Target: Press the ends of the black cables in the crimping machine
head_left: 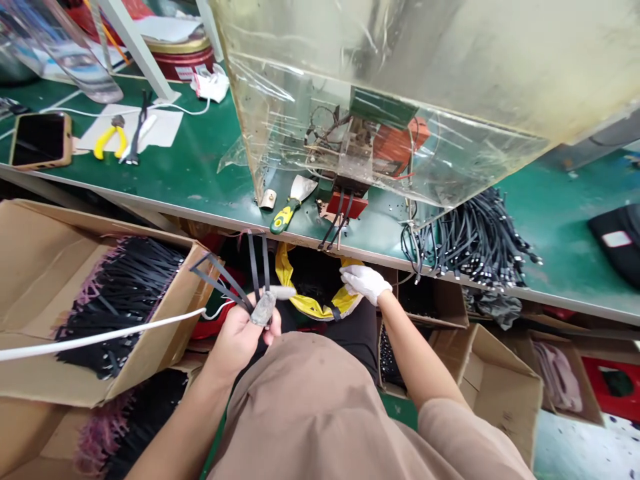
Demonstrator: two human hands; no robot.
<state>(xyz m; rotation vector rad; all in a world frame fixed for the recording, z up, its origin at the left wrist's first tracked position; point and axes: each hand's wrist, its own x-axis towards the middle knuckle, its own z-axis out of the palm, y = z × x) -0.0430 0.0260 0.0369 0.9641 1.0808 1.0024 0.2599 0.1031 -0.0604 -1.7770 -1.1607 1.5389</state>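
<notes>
My left hand (245, 327), with grey coverings on the thumb and a finger, is closed around several thin black cables (253, 267). Their ends stick up toward the table edge. A white glove covers my right hand (367, 281), whose fingers are together on the right rim of a yellow-edged bag (313, 307) at my lap. The bag's inside is dark, and its contents cannot be made out. Just beyond the bag, two black cables (341, 217) hang from a red block (350, 203) on the machine at the table's edge.
A clear plastic cover (280, 113) surrounds the machine. A scraper (293, 205) lies beside it; a bundle of black cables (480, 233) lies right. Yellow pliers (111, 139) and a phone (41, 140) are left. A cardboard box (30, 280) of cables stands below, behind a white cord (125, 331).
</notes>
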